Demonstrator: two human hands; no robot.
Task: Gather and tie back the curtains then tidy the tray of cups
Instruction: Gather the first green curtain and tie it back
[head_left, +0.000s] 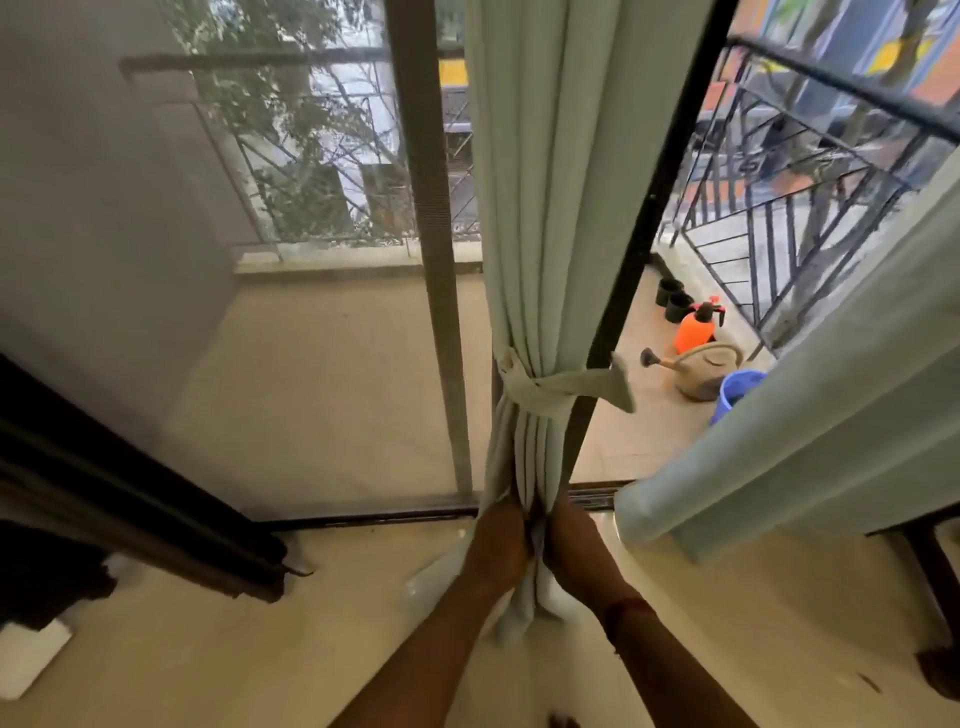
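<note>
The middle curtain (566, 208) is gathered into a narrow column against the dark door frame (639, 249), and its tie-back (563, 388) is wrapped round it and knotted at the left, with one loose end sticking out to the right. So I judge this curtain as good as done. My left hand (501, 535) and right hand (571, 532) sit side by side below the tie, each holding the hanging tail of the fabric. My fingertips are sunk into the folds, so I cannot tell how tightly they grip. It looks to me like a last bit of straightening of the pleats under the knot. The right curtain (810, 415) sweeps across the right of my view, ungathered, with no tie on it that I can see, so that one seems left to do. The tray of cups is nowhere in view, so I cannot say anything of its state, and I take that half of the job as not yet begun. By my reckoning I am somewhere short of halfway.
</note>
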